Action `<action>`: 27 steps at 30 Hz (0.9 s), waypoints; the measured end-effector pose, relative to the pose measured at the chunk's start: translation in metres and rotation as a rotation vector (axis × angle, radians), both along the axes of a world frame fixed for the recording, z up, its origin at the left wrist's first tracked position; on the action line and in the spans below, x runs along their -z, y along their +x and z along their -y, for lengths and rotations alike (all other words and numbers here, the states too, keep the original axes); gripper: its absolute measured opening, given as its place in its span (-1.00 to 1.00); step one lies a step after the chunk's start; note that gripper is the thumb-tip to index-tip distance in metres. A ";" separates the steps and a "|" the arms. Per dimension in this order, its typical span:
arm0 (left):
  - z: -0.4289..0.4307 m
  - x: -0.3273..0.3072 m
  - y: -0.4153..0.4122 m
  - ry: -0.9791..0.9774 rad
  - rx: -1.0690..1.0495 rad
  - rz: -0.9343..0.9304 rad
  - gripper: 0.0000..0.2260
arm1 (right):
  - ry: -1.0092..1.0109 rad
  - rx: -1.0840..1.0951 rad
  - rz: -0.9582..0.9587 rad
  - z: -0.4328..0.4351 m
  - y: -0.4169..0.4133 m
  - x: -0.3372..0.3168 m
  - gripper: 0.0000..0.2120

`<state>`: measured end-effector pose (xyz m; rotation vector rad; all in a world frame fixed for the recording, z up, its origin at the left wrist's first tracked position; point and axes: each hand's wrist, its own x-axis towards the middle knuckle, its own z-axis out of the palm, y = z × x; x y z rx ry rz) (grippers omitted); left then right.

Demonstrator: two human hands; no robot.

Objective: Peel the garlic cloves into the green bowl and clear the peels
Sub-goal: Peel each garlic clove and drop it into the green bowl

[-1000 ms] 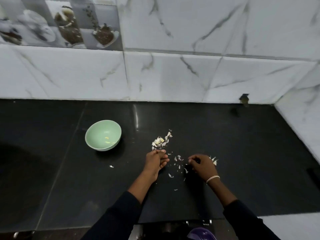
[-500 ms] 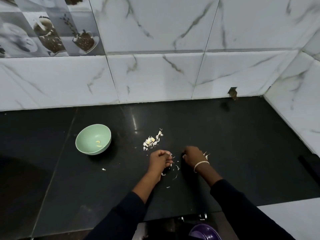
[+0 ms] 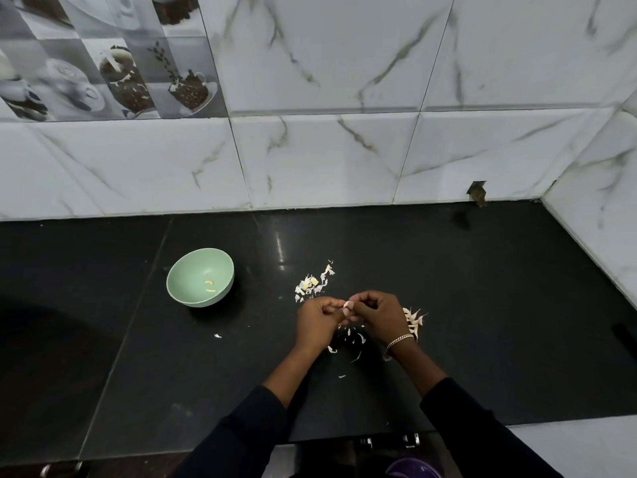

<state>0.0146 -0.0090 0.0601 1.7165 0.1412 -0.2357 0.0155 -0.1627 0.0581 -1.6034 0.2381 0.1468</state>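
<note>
The garlic clove (image 3: 348, 305) being worked is held just above the table (image 3: 482, 305), pinched between the fingertips of both hands, near the middle of the view. It looks pale and at least partly skinned, but it is too small to tell how much skin is on it.

The green bowl (image 3: 220, 295) stands on the table to the left, well apart from the hands. It holds only a couple of small yellowish pieces (image 3: 209, 286), so the peeling looks to be at an early or middle stage. A small heap (image 3: 313, 282) of white and yellowish bits lies just behind the hands; whether it holds unpeeled cloves or only skins I cannot tell. Loose peels (image 3: 348, 336) lie under the hands, more (image 3: 415, 317) sit just beside the right wrist, and one stray flake (image 3: 217, 336) lies near the bowl. None of the clearing looks done.

The left hand (image 3: 319, 320) and right hand (image 3: 377, 315) meet thumb side to thumb side, fingers curled in, each grip clamped on the clove. Both forearms reach forward from dark sleeves, with a bracelet (image 3: 400, 339) on the right wrist.
</note>
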 end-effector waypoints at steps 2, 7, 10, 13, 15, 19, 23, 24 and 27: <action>-0.001 -0.002 -0.001 0.076 -0.026 0.046 -0.91 | -0.008 -0.014 0.020 -0.002 0.000 -0.003 -0.93; -0.002 -0.012 -0.005 0.221 -0.096 0.165 -0.84 | -0.165 -0.083 0.062 -0.008 -0.002 -0.011 -0.97; -0.001 -0.015 -0.004 0.266 -0.108 0.209 -0.89 | -0.270 -0.083 0.057 -0.015 -0.003 -0.010 -0.94; -0.003 -0.014 -0.005 0.334 -0.078 0.232 -0.94 | -0.362 -0.051 0.077 -0.023 -0.006 -0.013 -0.90; -0.004 -0.013 -0.006 0.375 -0.067 0.253 -0.92 | -0.421 -0.041 0.088 -0.025 -0.007 -0.015 -0.89; -0.007 -0.013 -0.008 0.413 -0.039 0.292 -0.92 | -0.516 -0.066 0.102 -0.025 -0.009 -0.019 -0.86; -0.010 -0.014 -0.010 0.419 -0.004 0.312 -0.90 | -0.557 -0.059 0.097 -0.026 -0.010 -0.023 -0.84; -0.010 -0.015 -0.010 0.424 0.002 0.320 -0.90 | -0.564 -0.061 0.097 -0.026 -0.009 -0.024 -0.84; -0.013 -0.014 -0.010 0.444 0.016 0.341 -0.89 | -0.584 -0.077 0.083 -0.027 -0.008 -0.025 -0.83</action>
